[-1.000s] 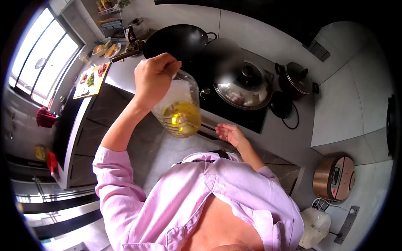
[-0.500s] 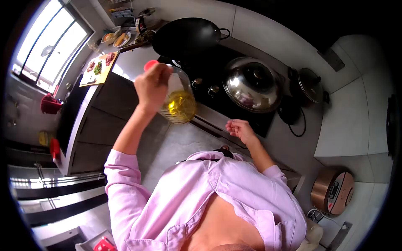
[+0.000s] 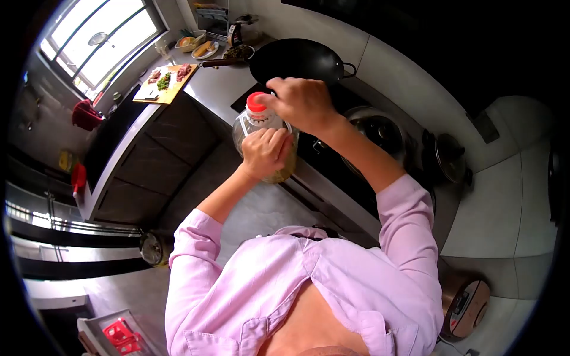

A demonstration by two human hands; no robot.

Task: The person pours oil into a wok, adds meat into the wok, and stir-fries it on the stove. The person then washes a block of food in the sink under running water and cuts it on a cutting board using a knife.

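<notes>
A clear plastic bottle (image 3: 239, 130) of yellow cooking oil stands upright in front of the stove, with a red cap (image 3: 256, 102) on top. My left hand (image 3: 267, 153) is closed round the handle below the neck. Just right of the cap is my right hand (image 3: 303, 105), its thumb at the cap's edge and its fingers bent but apart. Behind both hands, a black wok (image 3: 303, 59) with a wooden handle sits on the black stove. My right forearm partly covers a lidded pan (image 3: 380, 133).
A cutting board (image 3: 172, 92) with meat and chopped greens lies on the left counter. Beyond it are a plate of food (image 3: 205, 50) and a basket (image 3: 190, 40). A lidded pot (image 3: 448, 157) stands right of the stove, and a rice cooker (image 3: 466, 305) at lower right.
My right hand has risen from in front of the stove to the bottle's cap. The bottle has turned more upright in my left hand, and the view has shifted.
</notes>
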